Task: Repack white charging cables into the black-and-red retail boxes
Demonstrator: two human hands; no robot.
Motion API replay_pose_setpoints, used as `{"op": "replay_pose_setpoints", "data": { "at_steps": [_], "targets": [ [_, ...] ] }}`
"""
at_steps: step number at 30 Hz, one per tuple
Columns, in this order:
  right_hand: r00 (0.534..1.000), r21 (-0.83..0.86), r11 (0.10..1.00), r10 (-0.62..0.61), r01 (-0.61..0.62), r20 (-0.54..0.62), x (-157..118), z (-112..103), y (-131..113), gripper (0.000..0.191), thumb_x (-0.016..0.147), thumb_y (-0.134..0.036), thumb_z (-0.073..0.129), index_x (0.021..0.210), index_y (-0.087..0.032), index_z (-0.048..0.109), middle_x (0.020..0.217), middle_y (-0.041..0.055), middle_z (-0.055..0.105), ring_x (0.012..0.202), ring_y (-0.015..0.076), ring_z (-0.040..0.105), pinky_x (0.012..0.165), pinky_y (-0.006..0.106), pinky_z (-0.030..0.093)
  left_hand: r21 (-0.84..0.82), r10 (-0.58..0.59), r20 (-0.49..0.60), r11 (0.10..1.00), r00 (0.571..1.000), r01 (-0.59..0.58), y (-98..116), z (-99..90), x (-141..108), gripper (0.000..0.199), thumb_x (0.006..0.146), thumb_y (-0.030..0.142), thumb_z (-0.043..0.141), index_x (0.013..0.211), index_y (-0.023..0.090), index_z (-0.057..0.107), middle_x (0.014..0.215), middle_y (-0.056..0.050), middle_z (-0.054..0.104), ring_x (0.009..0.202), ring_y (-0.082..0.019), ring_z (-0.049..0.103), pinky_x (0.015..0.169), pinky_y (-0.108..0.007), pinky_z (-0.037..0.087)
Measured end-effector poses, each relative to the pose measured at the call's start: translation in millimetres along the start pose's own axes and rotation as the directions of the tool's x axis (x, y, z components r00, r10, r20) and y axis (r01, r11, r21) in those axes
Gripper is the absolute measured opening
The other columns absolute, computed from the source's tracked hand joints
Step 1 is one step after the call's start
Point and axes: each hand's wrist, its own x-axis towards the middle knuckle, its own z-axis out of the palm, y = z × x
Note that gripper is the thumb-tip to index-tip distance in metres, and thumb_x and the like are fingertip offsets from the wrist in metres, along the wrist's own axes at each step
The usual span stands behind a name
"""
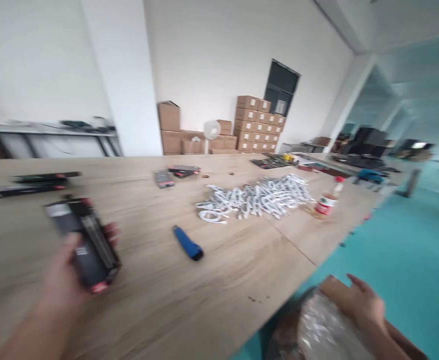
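My left hand (pixel 71 272) is closed around a small stack of slim black boxes (pixel 91 245) with red ends, held above the table at the left. Motion blur hides the print on them. At the lower right, beyond the table edge, my right hand (pixel 369 305) rests against the flap of a cardboard box (pixel 337 292), its visible fingers stretched out. Clear plastic wrap (pixel 322 325) bulges from that box beside the hand. A blue utility knife (pixel 188 243) lies on the table between my hands.
White coiled cables (pixel 257 196) form a pile on the wooden table (pixel 227 280). A bottle with a red cap (pixel 327 200) stands to their right. More slim boxes (pixel 183 170) lie farther back, and black items (pixel 31 185) at far left. Cartons (pixel 259 125) are stacked against the wall.
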Motion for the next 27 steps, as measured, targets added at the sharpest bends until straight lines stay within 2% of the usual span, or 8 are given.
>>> {"op": "replay_pose_setpoints", "data": {
  "at_steps": [2, 5, 8, 12, 14, 17, 22, 27],
  "targets": [
    [1.000, 0.047, 0.999, 0.019, -0.019, -0.008, 20, 46, -26, 0.025, 0.077, -0.051, 0.062, 0.071, -0.029, 0.071, 0.046, 0.0036, 0.060, 0.035, 0.0185, 0.052, 0.038, 0.035, 0.038, -0.009, 0.073, -0.043, 0.997, 0.996, -0.074, 15, -0.8, -16, 0.077, 0.067, 0.068, 0.073, 0.128, 0.022, 0.059, 0.118, -0.007, 0.073, 0.111, -0.030, 0.064, 0.096, -0.043, 0.052],
    [0.973, 0.176, 0.969, -0.195, 0.172, 0.122, 19, 116, -110, 0.029, 0.085, -0.048, 0.058, 0.092, -0.026, 0.076, 0.097, 0.0116, 0.077, 0.088, 0.0284, 0.072, 0.074, 0.041, 0.055, 0.250, 0.307, 0.148, 0.908, 0.940, -0.336, 24, 4.7, -31, 0.079, 0.062, 0.043, 0.087, 0.133, 0.027, 0.058, 0.138, -0.007, 0.063, 0.128, -0.033, 0.056, 0.114, -0.043, 0.038],
    [0.784, 0.448, 0.840, -0.489, 0.305, 0.383, -13, 177, -219, 0.032, 0.094, -0.045, 0.055, 0.115, -0.026, 0.072, 0.119, 0.0102, 0.073, 0.110, 0.0277, 0.067, 0.094, 0.043, 0.052, 0.383, 0.393, 0.312, 0.781, 0.865, -0.493, 23, 5.3, -37, 0.069, 0.061, 0.037, 0.088, 0.126, 0.028, 0.065, 0.134, -0.008, 0.066, 0.129, -0.035, 0.055, 0.124, -0.048, 0.020],
    [0.462, 0.522, 0.831, -0.545, 0.189, 0.700, -64, 261, -308, 0.063, 0.086, -0.044, 0.068, 0.144, -0.023, 0.053, 0.133, 0.0137, 0.068, 0.118, 0.0314, 0.064, 0.100, 0.045, 0.049, 0.508, 0.429, 0.444, 0.603, 0.787, -0.615, 11, -5.6, -32, 0.065, 0.068, 0.030, 0.080, 0.129, 0.028, 0.058, 0.134, -0.010, 0.066, 0.128, -0.034, 0.057, 0.125, -0.055, 0.006],
    [0.411, 0.543, 0.829, -0.545, 0.135, 0.731, -87, 292, -319, 0.059, 0.087, -0.038, 0.067, 0.142, -0.022, 0.054, 0.120, 0.0109, 0.074, 0.108, 0.0291, 0.068, 0.095, 0.041, 0.051, 0.588, 0.448, 0.481, 0.474, 0.754, -0.656, 5, -10.1, -30, 0.066, 0.072, 0.024, 0.071, 0.134, 0.027, 0.051, 0.134, -0.011, 0.065, 0.128, -0.033, 0.057, 0.123, -0.059, 0.007],
    [0.428, 0.596, 0.801, -0.562, 0.065, 0.708, -116, 311, -311, 0.047, 0.092, -0.031, 0.059, 0.138, -0.023, 0.054, 0.114, 0.0071, 0.074, 0.100, 0.0237, 0.069, 0.090, 0.035, 0.051, 0.652, 0.438, 0.517, 0.356, 0.736, -0.670, 2, -7.3, -33, 0.078, 0.070, 0.017, 0.065, 0.144, 0.026, 0.041, 0.137, -0.013, 0.063, 0.129, -0.033, 0.056, 0.121, -0.060, 0.008],
    [0.402, 0.651, 0.754, -0.570, -0.090, 0.716, -124, 301, -296, 0.029, 0.094, -0.031, 0.057, 0.120, -0.021, 0.062, 0.098, 0.0032, 0.072, 0.084, 0.0195, 0.064, 0.076, 0.029, 0.050, 0.668, 0.393, 0.563, 0.301, 0.727, -0.681, 5, 10.2, -43, 0.080, 0.071, 0.018, 0.064, 0.147, 0.027, 0.039, 0.140, -0.012, 0.060, 0.131, -0.032, 0.054, 0.123, -0.058, 0.008],
    [0.333, 0.706, 0.673, -0.628, -0.221, 0.703, -108, 294, -296, 0.031, 0.093, -0.020, 0.045, 0.113, -0.024, 0.068, 0.099, -0.0004, 0.070, 0.092, 0.0190, 0.062, 0.085, 0.031, 0.048, 0.644, 0.405, 0.580, 0.304, 0.707, -0.702, 6, 13.7, -45, 0.077, 0.076, 0.015, 0.061, 0.148, 0.029, 0.038, 0.147, -0.011, 0.055, 0.135, -0.031, 0.049, 0.122, -0.057, 0.013]
  ]
}}
